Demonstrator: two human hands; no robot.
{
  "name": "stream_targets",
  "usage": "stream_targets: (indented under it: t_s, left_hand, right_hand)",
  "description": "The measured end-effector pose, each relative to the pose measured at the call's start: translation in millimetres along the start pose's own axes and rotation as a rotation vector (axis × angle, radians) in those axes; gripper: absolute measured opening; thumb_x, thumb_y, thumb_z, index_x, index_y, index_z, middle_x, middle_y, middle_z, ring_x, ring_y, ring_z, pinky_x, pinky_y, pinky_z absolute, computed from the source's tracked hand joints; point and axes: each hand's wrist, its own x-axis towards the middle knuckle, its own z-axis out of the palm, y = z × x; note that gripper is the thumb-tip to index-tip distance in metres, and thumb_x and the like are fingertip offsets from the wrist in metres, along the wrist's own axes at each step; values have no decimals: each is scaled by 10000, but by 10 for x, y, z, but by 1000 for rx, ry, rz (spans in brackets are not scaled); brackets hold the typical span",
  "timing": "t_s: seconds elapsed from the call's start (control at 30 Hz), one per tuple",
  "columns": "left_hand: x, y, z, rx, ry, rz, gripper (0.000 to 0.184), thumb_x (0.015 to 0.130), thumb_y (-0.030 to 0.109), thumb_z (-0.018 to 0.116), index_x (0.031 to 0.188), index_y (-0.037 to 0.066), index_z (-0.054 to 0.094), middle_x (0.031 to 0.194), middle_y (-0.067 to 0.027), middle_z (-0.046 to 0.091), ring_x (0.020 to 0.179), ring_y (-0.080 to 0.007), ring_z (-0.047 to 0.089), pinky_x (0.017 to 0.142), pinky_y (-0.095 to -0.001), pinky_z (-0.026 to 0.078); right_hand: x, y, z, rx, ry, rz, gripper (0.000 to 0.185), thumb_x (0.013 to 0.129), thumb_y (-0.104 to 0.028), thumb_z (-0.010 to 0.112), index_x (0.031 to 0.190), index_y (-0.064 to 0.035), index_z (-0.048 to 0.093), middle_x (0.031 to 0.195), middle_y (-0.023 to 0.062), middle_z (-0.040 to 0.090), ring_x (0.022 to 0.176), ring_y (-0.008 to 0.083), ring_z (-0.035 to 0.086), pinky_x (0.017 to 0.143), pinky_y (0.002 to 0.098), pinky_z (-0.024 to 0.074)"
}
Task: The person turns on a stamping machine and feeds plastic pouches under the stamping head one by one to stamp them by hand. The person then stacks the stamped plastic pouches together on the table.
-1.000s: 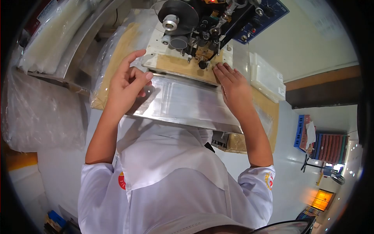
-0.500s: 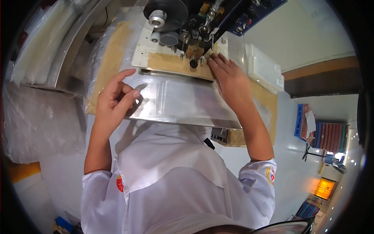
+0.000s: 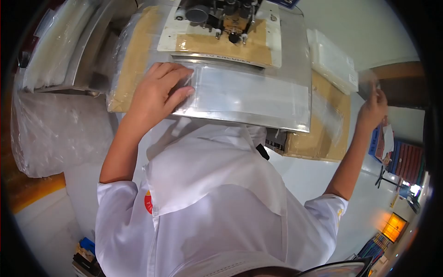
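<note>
My left hand (image 3: 159, 94) is over the left part of the metal plate (image 3: 221, 121), its thumb and fingertips apart. Its fingertips are by the left end of a clear plastic sleeve (image 3: 249, 92) lying flat on the plate. Far out to the right, my right hand (image 3: 373, 111) is raised with its fingers pressed together and partly smeared by motion. Whatever is between those fingertips, if anything, I cannot make out. Behind the plate stands a machine (image 3: 235, 21) with a white base and brown tape along its front.
A stack of clear plastic bags (image 3: 334, 62) lies right of the machine, beside taped cardboard (image 3: 332, 115). At left are more plastic sheets (image 3: 60, 46) on a metal rack and a large plastic bag (image 3: 60, 134). Binders (image 3: 408, 161) stand far right.
My right hand has left the machine's front and swung out to the right. My left hand has come over the sleeve's left end. The view has shifted, and the machine sits higher in it.
</note>
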Motion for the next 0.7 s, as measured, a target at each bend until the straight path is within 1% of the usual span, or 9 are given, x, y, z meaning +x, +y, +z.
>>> stream_targets:
  t_s: [0.07, 0.13, 0.17, 0.2, 0.23, 0.3, 0.4, 0.5, 0.7]
  left_hand:
    - [86, 85, 72, 53, -4, 33, 448, 831, 269, 763, 1222, 69, 675, 1245, -102, 649, 1137, -325, 554, 954, -422, 454]
    - [88, 108, 135, 206, -83, 125, 537, 806, 335, 776, 1268, 87, 658, 1328, -91, 618, 1201, -332, 523, 1004, -447, 411]
    - [71, 92, 168, 274, -118, 186, 581, 793, 368, 782, 1290, 97, 650, 1370, -86, 603, 1232, -335, 508, 1029, -460, 390]
    - [34, 49, 218, 281, -153, 178, 602, 801, 438, 746, 1301, 118, 645, 1427, -80, 571, 1257, -359, 503, 1071, -492, 332]
    - [20, 32, 244, 273, -169, 180, 604, 798, 449, 745, 1293, 116, 651, 1418, -78, 579, 1257, -356, 504, 1068, -486, 335]
    - [-8, 48, 246, 284, -201, 161, 610, 791, 470, 745, 1277, 110, 661, 1398, -74, 594, 1257, -351, 505, 1062, -473, 341]
    - [10, 231, 143, 283, -166, 237, 537, 764, 375, 791, 1216, 104, 690, 1347, -60, 626, 1205, -323, 547, 1003, -450, 379]
    - [-47, 227, 137, 288, -187, 240, 468, 768, 320, 796, 1170, 98, 706, 1303, -54, 648, 1161, -298, 570, 980, -444, 384]
    - [-64, 209, 95, 114, -104, 249, 240, 772, 122, 789, 1001, 76, 737, 1066, -46, 716, 971, -270, 630, 843, -385, 453]
  right_hand:
    - [-460, 44, 379, -36, -38, -42, 559, 870, 28, 560, 1346, -250, 654, 1163, 144, 664, 1015, 331, 626, 914, 433, 493]
    - [-1111, 51, 912, 97, -252, -30, 305, 917, -126, 559, 1192, -94, 688, 1100, 198, 681, 1007, 371, 637, 869, 483, 502]
    - [-1449, 29, 1181, 163, -376, 28, 267, 923, -202, 577, 1097, -39, 698, 1069, 223, 683, 1002, 392, 637, 853, 506, 506]
    - [-1560, -182, 1045, 182, -534, -6, 329, 926, -275, 603, 1162, -59, 682, 1092, 199, 675, 1007, 392, 629, 878, 510, 498]
    - [-1699, -385, 977, 238, -614, 82, 431, 905, -349, 641, 1251, -92, 647, 1147, 156, 663, 1051, 368, 612, 898, 504, 493]
    - [-1704, -552, 829, 283, -632, 210, 529, 899, -407, 663, 1346, -131, 601, 1269, 131, 621, 1168, 353, 560, 973, 507, 457]
    - [-1667, -646, 647, 226, -543, 226, 595, 885, -464, 685, 1372, -135, 589, 1348, 150, 577, 1259, 366, 494, 1033, 515, 407]
    - [-1616, -624, 646, 244, -296, 311, 591, 877, -451, 714, 1360, -128, 605, 1405, 170, 537, 1310, 390, 443, 1074, 529, 357]
    - [-1138, -827, 131, 578, -61, 546, 472, 861, -290, 768, 1277, -93, 662, 1361, 170, 575, 1268, 377, 490, 1020, 450, 428]
